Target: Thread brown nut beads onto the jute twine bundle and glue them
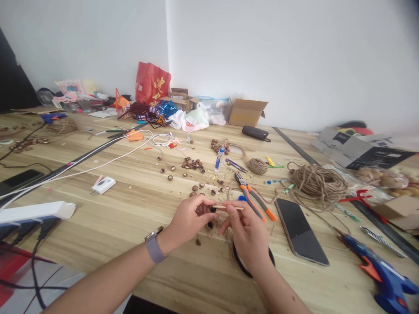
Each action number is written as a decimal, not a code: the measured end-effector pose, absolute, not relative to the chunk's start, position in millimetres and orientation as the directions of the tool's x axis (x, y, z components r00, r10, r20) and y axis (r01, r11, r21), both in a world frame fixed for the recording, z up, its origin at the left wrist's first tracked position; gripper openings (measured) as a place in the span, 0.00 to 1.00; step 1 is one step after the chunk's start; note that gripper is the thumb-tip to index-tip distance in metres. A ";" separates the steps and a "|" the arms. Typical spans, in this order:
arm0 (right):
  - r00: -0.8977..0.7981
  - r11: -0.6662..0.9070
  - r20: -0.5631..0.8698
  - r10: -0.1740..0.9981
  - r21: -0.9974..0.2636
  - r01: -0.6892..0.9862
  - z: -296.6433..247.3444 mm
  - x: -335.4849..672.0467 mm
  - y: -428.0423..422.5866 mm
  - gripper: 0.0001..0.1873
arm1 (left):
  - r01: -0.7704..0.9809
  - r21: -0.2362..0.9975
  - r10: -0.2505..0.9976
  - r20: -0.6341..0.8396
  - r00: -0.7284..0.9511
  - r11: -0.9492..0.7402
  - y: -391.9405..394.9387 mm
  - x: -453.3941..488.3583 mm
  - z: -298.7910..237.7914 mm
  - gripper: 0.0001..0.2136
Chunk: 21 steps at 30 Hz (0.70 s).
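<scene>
My left hand (187, 219) is closed, its thumb and fingers pinching a dark, hollow nutshell (213, 209). Between the fingertips of my right hand (248, 231) is a thin wooden stick (234, 207), its tip at the shell's opening. Under and around the hands lie more brown nutshells (193, 164), some whole-looking and some broken open. A black round rim (273, 258) shows partly from beneath my right hand. Just beyond that hand are orange-grey pliers (253, 196) and a blue cap (242, 198). A small blue-labelled bottle (218, 160) stands upright farther back.
To the right lie a phone (301, 231), a coil of twine (316, 181) and a blue glue gun (376, 270). At left are a power strip (39, 212), white cables and a white plug (104, 185). Bags and boxes (246, 112) line the wall.
</scene>
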State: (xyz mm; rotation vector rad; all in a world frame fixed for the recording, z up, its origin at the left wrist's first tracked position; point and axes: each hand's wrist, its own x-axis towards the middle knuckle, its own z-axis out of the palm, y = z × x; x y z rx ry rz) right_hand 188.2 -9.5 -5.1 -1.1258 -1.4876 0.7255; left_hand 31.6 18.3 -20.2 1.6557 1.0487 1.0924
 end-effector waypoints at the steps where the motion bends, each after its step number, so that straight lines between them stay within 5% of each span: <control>1: 0.035 0.368 0.391 0.920 -0.890 0.269 -5.2 188.2 -9.8 0.16 | 0.177 0.946 0.940 0.221 0.262 -0.272 18.4 31.6 -20.9 0.12; 21: 0.073 0.328 0.367 0.927 -0.892 0.310 -6.2 186.9 -12.7 0.17 | 0.150 0.954 0.944 0.220 0.248 -0.261 16.5 35.2 -25.9 0.13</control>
